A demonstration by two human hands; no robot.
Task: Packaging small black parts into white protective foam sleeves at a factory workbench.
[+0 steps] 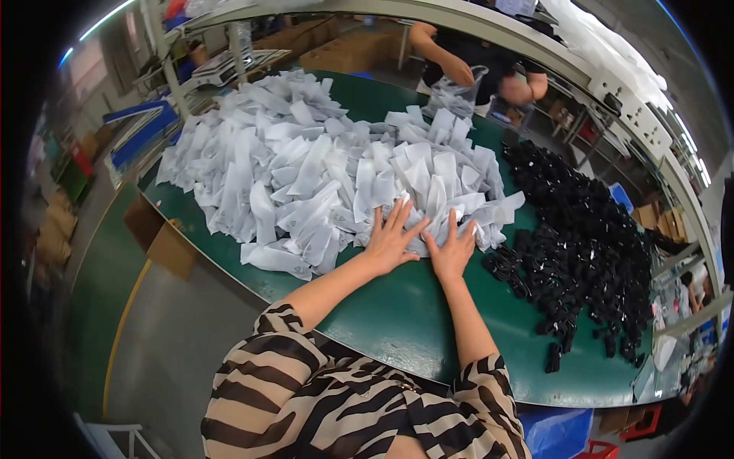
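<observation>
A large heap of white translucent pouches (306,164) covers the left and middle of the green table (382,317). Both my hands rest against the heap's near edge, side by side. My left hand (392,241) has its fingers spread and touches the pouches. Just to its right, my right hand (453,252) also lies with fingers apart on the pouches. Neither hand grips anything. What the pouches contain is hidden. To the right of my hands lies a big pile of black bundled cables (581,245), a few bundles spread toward the near edge.
Across the table a person (485,69) handles a clear plastic bag (457,90). A metal frame with power sockets (628,115) runs above the far side. A cardboard box (172,249) stands by the left edge. A blue bin (556,432) sits below the near right edge.
</observation>
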